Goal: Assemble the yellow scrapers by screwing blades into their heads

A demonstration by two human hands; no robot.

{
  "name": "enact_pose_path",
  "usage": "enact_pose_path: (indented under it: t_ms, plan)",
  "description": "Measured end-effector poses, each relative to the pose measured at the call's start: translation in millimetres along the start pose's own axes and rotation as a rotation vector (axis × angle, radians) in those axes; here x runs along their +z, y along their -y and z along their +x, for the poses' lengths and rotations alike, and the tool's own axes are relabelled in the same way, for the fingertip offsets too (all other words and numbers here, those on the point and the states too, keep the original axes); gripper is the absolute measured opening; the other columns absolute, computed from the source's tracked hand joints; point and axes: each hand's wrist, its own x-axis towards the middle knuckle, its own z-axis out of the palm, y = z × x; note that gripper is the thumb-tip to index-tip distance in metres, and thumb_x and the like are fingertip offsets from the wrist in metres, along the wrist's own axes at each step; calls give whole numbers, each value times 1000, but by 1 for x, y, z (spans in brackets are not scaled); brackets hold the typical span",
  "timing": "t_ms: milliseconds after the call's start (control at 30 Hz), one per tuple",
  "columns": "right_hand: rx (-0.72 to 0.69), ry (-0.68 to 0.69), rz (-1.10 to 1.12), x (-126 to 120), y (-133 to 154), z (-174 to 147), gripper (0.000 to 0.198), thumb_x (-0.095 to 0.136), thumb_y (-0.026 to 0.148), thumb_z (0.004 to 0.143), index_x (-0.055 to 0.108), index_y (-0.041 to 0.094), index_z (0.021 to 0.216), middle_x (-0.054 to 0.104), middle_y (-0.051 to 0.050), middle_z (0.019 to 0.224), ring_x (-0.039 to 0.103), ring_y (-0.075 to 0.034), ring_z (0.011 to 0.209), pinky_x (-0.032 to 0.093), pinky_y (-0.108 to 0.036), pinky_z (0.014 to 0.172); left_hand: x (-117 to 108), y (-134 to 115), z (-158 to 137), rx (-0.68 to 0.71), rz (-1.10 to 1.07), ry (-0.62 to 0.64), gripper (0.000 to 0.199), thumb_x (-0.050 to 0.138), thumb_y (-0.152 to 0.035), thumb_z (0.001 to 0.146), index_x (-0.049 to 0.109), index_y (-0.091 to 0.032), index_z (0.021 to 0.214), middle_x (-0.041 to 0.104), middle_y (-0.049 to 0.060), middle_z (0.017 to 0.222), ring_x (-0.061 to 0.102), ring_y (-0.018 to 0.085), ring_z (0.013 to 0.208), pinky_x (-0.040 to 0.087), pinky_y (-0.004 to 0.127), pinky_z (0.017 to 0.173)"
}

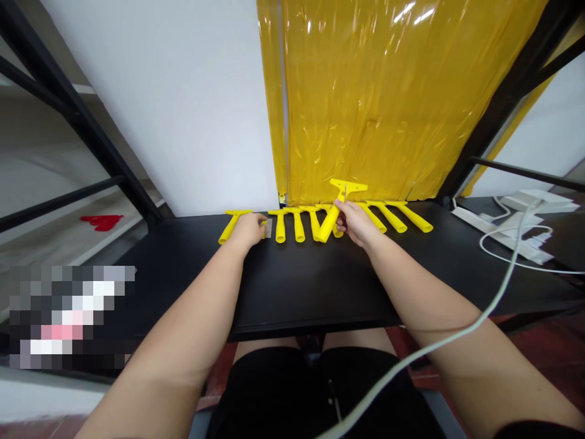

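In right hand (359,222): yellow scraper (340,204), tilted.

Hidden: your left hand (249,231) covers one scraper (231,224) handle. Small grey piece (269,228) beside it too small to identify. Blurred patch (68,317) lower left.

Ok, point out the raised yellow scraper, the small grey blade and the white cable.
Raised yellow scraper (329,221), head view, on its handle, held by the right hand (359,222).
Small grey blade (269,228), head view, on its flat face, at the left hand (249,230).
White cable (505,286), head view, on its hanging stretch.
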Motion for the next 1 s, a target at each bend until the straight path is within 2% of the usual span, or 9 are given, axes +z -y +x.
enact_pose_path:
  t_ms: [167, 267, 367, 567, 667, 800, 1000]
  plan:
    - [-2, -18, -37, -3, -3, 4, 37, 78, 45, 85, 50, 21, 80, 45, 5, 63, 37, -8, 50, 23, -18, 40, 5, -3, 5, -24, 60, 103, 25, 71, -24, 80, 84, -19, 101, 81, 12, 105, 74, 28, 102, 54, 33, 91]
    - [-5, -17, -42, -6, -3, 6, 36, 78, 44, 85, 51, 21, 80, 45, 5, 63, 37, -8, 50, 23, -18, 40, -4, -6, 3, -30, 75, 182, 15, 72, -23, 76, 84, -21, 86, 82, 9, 95, 74, 24, 91, 54, 30, 83]
    - [-1, -18, -44, -10, -2, 7, 36, 78, 45, 85, 51, 21, 81, 45, 5, 64, 36, -8, 50, 23, -18, 40, -19, -6, -5, -45, 83, 266, 11, 75, -20, 69, 83, -22, 76, 82, 7, 93, 74, 22, 87, 53, 28, 77]
    - [24, -36, -55, -16, 3, 8, 32, 74, 40, 89, 50, 21, 81, 46, 5, 65, 36, -8, 49, 23, -18, 40, -40, -11, -21, -59, 72, 429, 21, 80, -17, 54, 82, -23, 74, 81, 3, 88, 73, 22, 84, 53, 25, 71]
    - [28, -47, -73, -20, 6, 8, 31, 74, 40, 89, 51, 21, 81, 47, 4, 66, 38, -8, 50, 24, -18, 40, -43, -10, -26, -41, -9, 492, 25, 81, -17, 47, 79, -24, 71, 80, 3, 86, 72, 21, 74, 53, 26, 65]
    - [33, -39, -84, -25, 9, 10, 33, 76, 42, 88, 51, 21, 80, 47, 4, 66, 38, -8, 51, 24, -18, 41, -43, -6, -29, -5, -75, 520, 38, 86, -17, 36, 77, -24, 72, 79, 3, 83, 71, 22, 71, 52, 27, 61]
    - [41, -9, -113, -27, 5, 11, 32, 76, 41, 88, 53, 21, 81, 47, 3, 66, 36, -8, 51, 24, -18, 41, -43, -13, -35, 82, -138, 657, 33, 91, -19, 35, 71, -23, 62, 75, 1, 68, 66, 19, 59, 51, 29, 64]
